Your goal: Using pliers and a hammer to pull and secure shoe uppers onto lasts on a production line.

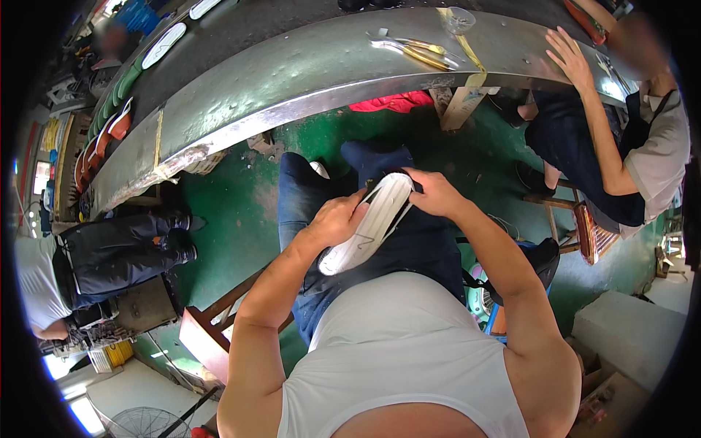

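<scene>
Above my lap I hold a shoe (369, 226), its pale, nearly white sole turned up toward me and a dark edge showing at its lower end. It tilts, with the upper end leaning to the right. My left hand (340, 219) is closed on its left side near the middle. On the upper right end, my right hand (437, 193) grips the rim with the thumb near the tip. Most of the upper is hidden beneath the sole, as are several of my fingertips.
A long metal-edged bench (292, 95) curves ahead of me, bearing pincers (416, 52) and a clear round dish (459, 20). White soles (164, 45) and a row of orange and green shoe parts (120, 120) lie left. A co-worker (606, 146) sits right; another person (117, 255) is left.
</scene>
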Action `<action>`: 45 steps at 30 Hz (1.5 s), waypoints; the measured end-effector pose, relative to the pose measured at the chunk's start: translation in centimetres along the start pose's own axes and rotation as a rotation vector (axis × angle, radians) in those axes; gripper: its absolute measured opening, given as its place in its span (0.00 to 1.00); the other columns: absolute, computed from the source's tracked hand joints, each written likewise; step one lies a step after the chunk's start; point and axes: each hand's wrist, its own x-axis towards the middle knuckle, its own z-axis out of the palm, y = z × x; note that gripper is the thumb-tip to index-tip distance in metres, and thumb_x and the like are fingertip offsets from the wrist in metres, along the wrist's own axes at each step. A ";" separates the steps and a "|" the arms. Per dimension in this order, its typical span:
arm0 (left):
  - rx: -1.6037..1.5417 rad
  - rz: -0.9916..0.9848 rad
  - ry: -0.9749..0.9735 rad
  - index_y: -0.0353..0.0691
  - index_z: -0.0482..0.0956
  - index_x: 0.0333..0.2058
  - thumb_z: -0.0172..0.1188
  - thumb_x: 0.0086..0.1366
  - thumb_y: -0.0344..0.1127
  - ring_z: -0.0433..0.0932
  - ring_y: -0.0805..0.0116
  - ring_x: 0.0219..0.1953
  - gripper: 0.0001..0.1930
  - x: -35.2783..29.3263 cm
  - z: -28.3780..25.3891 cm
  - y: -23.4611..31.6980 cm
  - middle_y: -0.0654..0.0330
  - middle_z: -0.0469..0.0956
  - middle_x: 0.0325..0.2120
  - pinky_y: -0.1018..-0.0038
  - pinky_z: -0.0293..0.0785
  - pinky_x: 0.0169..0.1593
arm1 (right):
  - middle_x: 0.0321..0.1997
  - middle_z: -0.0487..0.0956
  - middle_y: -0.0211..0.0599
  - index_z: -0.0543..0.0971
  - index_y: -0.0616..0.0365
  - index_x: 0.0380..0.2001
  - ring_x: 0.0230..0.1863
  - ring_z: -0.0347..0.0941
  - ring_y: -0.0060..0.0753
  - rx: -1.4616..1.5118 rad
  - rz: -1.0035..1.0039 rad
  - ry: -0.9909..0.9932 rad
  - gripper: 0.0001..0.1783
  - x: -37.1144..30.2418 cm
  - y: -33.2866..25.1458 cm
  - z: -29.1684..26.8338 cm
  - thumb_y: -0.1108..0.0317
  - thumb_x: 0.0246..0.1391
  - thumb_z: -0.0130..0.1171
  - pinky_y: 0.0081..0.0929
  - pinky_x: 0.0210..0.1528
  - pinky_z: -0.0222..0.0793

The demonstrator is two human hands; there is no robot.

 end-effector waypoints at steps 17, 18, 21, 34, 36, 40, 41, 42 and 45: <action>-0.252 -0.280 -0.137 0.34 0.63 0.66 0.65 0.62 0.56 0.74 0.47 0.60 0.42 7.8 -0.7 3.8 0.39 0.74 0.56 0.62 0.69 0.62 | 0.33 0.83 0.50 0.82 0.62 0.40 0.34 0.81 0.53 -0.566 -0.357 0.428 0.13 1.9 0.5 -1.1 0.70 0.53 0.57 0.42 0.38 0.77; -0.289 -0.262 -0.115 0.34 0.64 0.65 0.65 0.63 0.55 0.75 0.49 0.58 0.40 7.7 -0.4 3.2 0.40 0.75 0.56 0.63 0.69 0.61 | 0.31 0.82 0.50 0.82 0.61 0.40 0.33 0.80 0.53 -0.404 -0.294 0.469 0.12 2.3 0.1 -1.3 0.69 0.54 0.57 0.42 0.37 0.76; -0.478 -0.249 -0.060 0.35 0.67 0.64 0.65 0.63 0.53 0.77 0.51 0.56 0.38 7.6 -0.1 0.7 0.43 0.76 0.54 0.65 0.70 0.60 | 0.28 0.81 0.50 0.82 0.58 0.38 0.30 0.79 0.55 -0.295 -0.226 0.415 0.09 3.3 -1.5 -1.5 0.68 0.56 0.58 0.43 0.35 0.75; -1.046 -0.084 0.379 0.45 0.51 0.72 0.68 0.64 0.33 0.65 0.66 0.62 0.44 -6.2 -6.6 -1.1 0.56 0.68 0.60 0.70 0.60 0.66 | 0.44 0.81 0.49 0.81 0.63 0.45 0.38 0.80 0.46 -0.983 -0.015 0.385 0.25 12.5 -10.7 -19.8 0.50 0.58 0.60 0.41 0.42 0.74; -1.029 -0.070 0.363 0.46 0.51 0.72 0.68 0.64 0.32 0.67 0.69 0.60 0.43 -7.8 -6.2 -2.0 0.60 0.70 0.57 0.71 0.61 0.65 | 0.34 0.81 0.39 0.81 0.62 0.40 0.30 0.80 0.35 -0.594 0.045 0.273 0.19 11.9 -10.0 -20.1 0.55 0.60 0.58 0.32 0.31 0.73; -1.170 -0.049 0.357 0.43 0.53 0.71 0.60 0.70 0.37 0.66 0.71 0.60 0.35 -9.1 -6.5 -2.4 0.60 0.70 0.57 0.71 0.60 0.66 | 0.29 0.79 0.29 0.77 0.61 0.44 0.28 0.77 0.19 0.135 0.182 -0.014 0.14 3.3 -14.6 -8.5 0.61 0.64 0.54 0.18 0.25 0.66; -1.232 -0.019 0.357 0.43 0.53 0.71 0.57 0.73 0.39 0.66 0.71 0.60 0.33 -8.5 -6.5 -2.8 0.60 0.70 0.57 0.71 0.60 0.65 | 0.31 0.80 0.31 0.77 0.62 0.45 0.28 0.77 0.19 0.305 0.155 -0.111 0.14 1.1 -13.4 -5.8 0.62 0.65 0.53 0.17 0.25 0.68; -1.088 -0.041 0.376 0.43 0.53 0.71 0.51 0.76 0.40 0.67 0.72 0.59 0.30 -7.8 -6.0 -3.6 0.60 0.70 0.57 0.72 0.61 0.64 | 0.33 0.80 0.33 0.77 0.63 0.47 0.28 0.76 0.19 0.307 0.200 -0.173 0.15 -0.6 -12.8 -3.2 0.62 0.66 0.53 0.18 0.27 0.69; -1.151 -0.038 0.323 0.41 0.55 0.69 0.52 0.75 0.44 0.64 0.70 0.60 0.30 -6.5 -6.6 -3.0 0.57 0.67 0.59 0.73 0.59 0.65 | 0.38 0.82 0.36 0.76 0.66 0.51 0.32 0.76 0.20 0.425 0.165 -0.353 0.17 -3.0 -12.3 2.2 0.63 0.68 0.51 0.20 0.31 0.72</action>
